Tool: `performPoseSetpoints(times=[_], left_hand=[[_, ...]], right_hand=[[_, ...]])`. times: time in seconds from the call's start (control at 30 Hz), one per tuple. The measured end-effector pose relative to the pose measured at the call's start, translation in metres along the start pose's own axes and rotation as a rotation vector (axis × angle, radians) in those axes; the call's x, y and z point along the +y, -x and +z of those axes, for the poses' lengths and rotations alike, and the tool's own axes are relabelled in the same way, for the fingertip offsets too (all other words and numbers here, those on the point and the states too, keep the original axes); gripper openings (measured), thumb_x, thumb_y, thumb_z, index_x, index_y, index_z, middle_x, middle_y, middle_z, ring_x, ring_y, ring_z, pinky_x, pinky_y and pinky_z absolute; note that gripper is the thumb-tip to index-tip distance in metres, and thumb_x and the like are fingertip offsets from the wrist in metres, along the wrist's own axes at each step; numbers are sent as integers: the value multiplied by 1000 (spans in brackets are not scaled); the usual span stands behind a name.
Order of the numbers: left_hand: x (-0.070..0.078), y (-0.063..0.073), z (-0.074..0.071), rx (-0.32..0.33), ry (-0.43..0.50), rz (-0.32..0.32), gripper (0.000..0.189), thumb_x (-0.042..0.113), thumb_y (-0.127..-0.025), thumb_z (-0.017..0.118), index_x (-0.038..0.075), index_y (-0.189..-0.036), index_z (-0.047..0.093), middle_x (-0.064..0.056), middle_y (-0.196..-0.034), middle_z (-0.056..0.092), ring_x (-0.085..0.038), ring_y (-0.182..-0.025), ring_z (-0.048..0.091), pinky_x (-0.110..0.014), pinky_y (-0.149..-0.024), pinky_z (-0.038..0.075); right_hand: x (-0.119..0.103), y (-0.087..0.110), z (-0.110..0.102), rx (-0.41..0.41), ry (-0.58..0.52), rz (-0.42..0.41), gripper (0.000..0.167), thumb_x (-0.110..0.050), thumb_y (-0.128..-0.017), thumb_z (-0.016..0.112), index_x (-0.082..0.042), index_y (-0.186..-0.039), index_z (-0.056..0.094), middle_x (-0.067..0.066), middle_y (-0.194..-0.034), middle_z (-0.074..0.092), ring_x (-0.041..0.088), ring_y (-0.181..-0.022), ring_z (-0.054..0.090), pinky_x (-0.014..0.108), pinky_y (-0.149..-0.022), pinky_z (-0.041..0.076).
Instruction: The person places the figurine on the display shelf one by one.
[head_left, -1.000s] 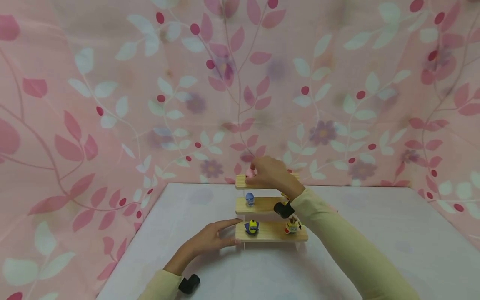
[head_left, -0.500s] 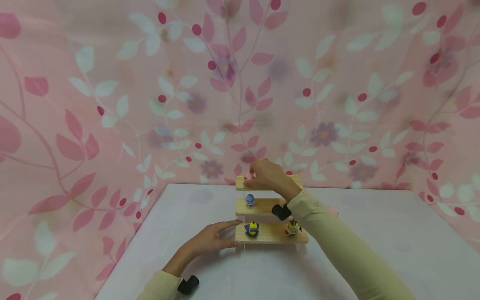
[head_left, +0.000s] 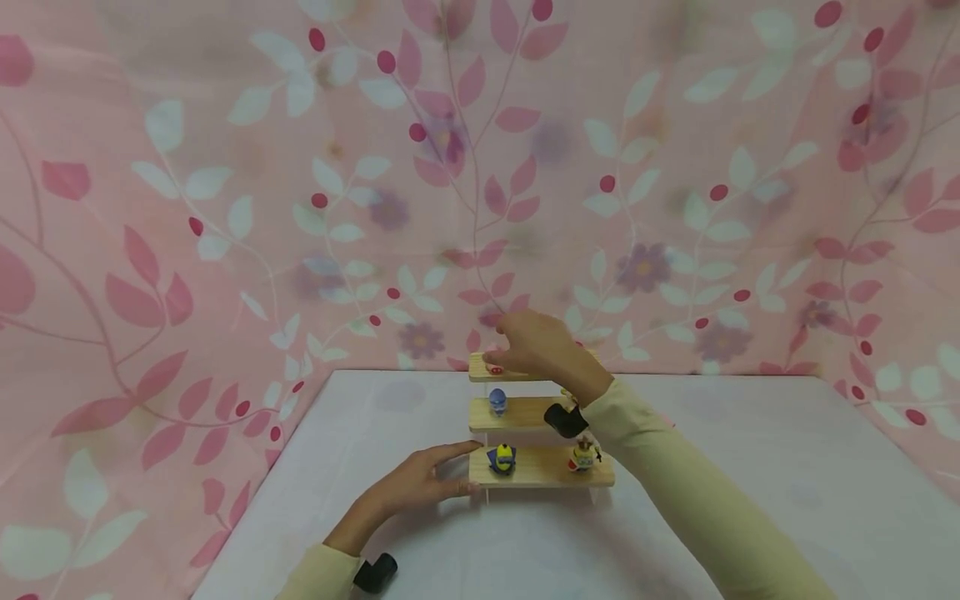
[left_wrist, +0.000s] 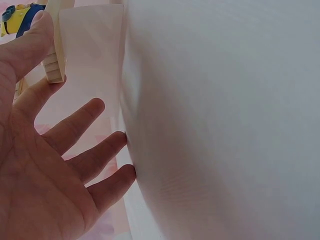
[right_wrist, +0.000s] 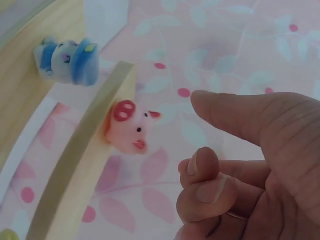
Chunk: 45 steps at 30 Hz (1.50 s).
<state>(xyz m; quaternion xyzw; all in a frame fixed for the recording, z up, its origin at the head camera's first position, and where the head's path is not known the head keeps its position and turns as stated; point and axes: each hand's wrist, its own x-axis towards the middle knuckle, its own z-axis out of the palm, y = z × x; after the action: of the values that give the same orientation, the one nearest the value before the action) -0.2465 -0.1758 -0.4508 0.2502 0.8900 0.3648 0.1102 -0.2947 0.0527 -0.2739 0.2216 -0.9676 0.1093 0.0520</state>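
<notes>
A three-tier wooden display stand (head_left: 542,473) stands on the table. My left hand (head_left: 412,480) holds the left end of its bottom board, thumb at the front and index fingertip at the back; the other fingers are spread straight in the left wrist view. My right hand (head_left: 536,342) is over the top board, thumb and fingers apart with nothing between them. Beside it, a pink pig figurine (right_wrist: 129,127) with a red snout sits on that board's left end. A blue figurine (head_left: 498,403) stands on the middle board.
On the bottom board are a yellow figurine with a blue cape (head_left: 502,459) and a crowned figurine (head_left: 582,456). My right forearm (head_left: 675,467) covers part of the stand's right side. A pink floral cloth (head_left: 420,208) hangs behind the white table (head_left: 750,450).
My right fingers have let go of the pig figurine and lifted slightly away from it, so its red snout now shows. My left hand stays at the bottom board.
</notes>
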Motion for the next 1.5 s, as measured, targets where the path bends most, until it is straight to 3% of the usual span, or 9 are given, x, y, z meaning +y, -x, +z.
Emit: performPoseSetpoints(times=[0.13, 0.33, 0.5, 0.67, 0.9, 1.5], left_hand=[[0, 1, 0, -1, 6, -3, 64, 54, -88, 69, 33, -145, 50, 1, -148, 48, -32, -138, 40, -61, -105, 35], [-1, 1, 0, 1, 13, -14, 64, 53, -88, 70, 33, -145, 50, 1, -148, 48, -32, -138, 39, -62, -105, 34], [-3, 1, 1, 8, 26, -15, 64, 53, -88, 70, 33, -145, 50, 1, -148, 47, -32, -138, 39, -62, -106, 33], [-2, 2, 1, 8, 30, -19, 65, 53, -87, 70, 31, -146, 50, 0, -148, 48, -33, -138, 39, -61, -106, 33], [0, 3, 0, 12, 16, -1, 66, 52, -88, 70, 29, -146, 50, -1, -148, 48, -33, -138, 39, -61, -106, 34], [0, 1, 2, 14, 20, 9, 64, 52, -86, 71, 33, -144, 52, 1, -146, 50, -31, -137, 40, -59, -107, 34]], right_hand=[[-4, 12, -8, 24, 14, -23, 50, -41, -91, 68, -13, -132, 62, 4, -120, 67, 23, -105, 63, 42, -85, 54], [-8, 32, -19, 96, 4, -71, 48, -43, -91, 69, -14, -129, 63, 2, -108, 71, 17, -85, 65, 34, -69, 54], [-8, 46, -27, 148, -17, -110, 44, -40, -91, 70, -15, -127, 64, -1, -90, 70, 13, -73, 62, 29, -57, 49], [-3, 64, -28, 167, -13, -126, 42, -39, -91, 70, -12, -122, 64, -7, -70, 59, 9, -58, 53, 26, -48, 43], [4, 83, -28, 179, -21, -121, 45, -38, -91, 70, -14, -129, 62, -10, -63, 54, 8, -54, 49, 25, -45, 41], [46, 126, -21, 285, -24, -72, 40, -34, -90, 72, -14, -123, 65, -12, -61, 47, 6, -49, 40, 25, -42, 33]])
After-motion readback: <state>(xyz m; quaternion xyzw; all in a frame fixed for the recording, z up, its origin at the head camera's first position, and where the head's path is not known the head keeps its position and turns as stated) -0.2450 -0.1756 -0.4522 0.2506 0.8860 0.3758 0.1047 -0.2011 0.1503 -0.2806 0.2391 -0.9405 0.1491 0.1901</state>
